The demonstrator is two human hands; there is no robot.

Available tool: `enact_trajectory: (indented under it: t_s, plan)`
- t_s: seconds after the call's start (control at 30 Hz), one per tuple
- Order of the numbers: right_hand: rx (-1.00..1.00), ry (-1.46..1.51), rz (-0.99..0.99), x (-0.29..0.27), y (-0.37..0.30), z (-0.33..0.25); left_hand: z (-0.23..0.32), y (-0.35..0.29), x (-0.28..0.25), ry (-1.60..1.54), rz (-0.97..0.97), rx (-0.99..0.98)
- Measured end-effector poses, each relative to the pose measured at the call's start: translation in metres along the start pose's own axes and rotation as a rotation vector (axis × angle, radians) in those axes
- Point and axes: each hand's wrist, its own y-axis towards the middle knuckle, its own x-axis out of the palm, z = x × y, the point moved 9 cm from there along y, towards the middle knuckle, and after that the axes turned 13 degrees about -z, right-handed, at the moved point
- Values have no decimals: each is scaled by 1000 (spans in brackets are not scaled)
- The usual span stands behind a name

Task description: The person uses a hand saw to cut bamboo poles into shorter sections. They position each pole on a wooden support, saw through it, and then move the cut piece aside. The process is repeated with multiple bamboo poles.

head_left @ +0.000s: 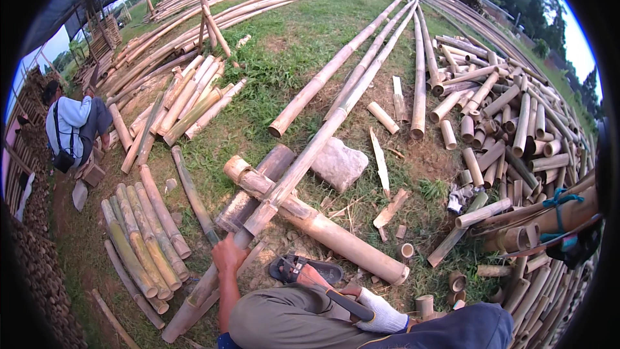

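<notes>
A long bamboo pole (332, 119) runs from the far ground down toward me, lying across a thick bamboo log (342, 245). My left hand (229, 254) is closed round the pole near its close end, left of my knee. My right hand (373, 310), in a white glove, grips the dark handle of a hand tool (349, 304) over my lap. The tool's thin front part points toward my sandalled foot (307, 270); its kind is hard to make out. Under the pole lies a second dark, thick log (258, 184).
A pale stone block (339, 163) sits beyond the logs. Cut bamboo pieces (491, 110) are heaped at right, with more bamboo lengths (145, 239) at left. Bundled poles tied with blue cord (558, 200) reach in from the right. Another person (74, 123) sits far left.
</notes>
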Motion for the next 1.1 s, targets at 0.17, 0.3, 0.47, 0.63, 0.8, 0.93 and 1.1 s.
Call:
enact_trajectory:
  t_s: [0.17,0.3,0.47,0.63,0.8,0.93,1.1]
  plan:
    - [-502,-221,235,-13,177,-83,7,1,-3,0,5,-21]
    - [-404,-144,216,-17,213,-106,9,8,-6,-8,-14,50]
    - [-603,-236,254,0,110,-41,-6,6,-7,12,-14,12]
    - [-207,-153,151,-5,-23,2,7,8,10,-12,-62,15]
    - [-578,-78,188,-6,122,-25,9,4,1,-12,-30,-17]
    - [-389,-169,213,-9,196,-81,-4,18,-2,9,-70,-5]
    - [-381,-135,204,-3,124,-42,0,18,1,26,-111,25]
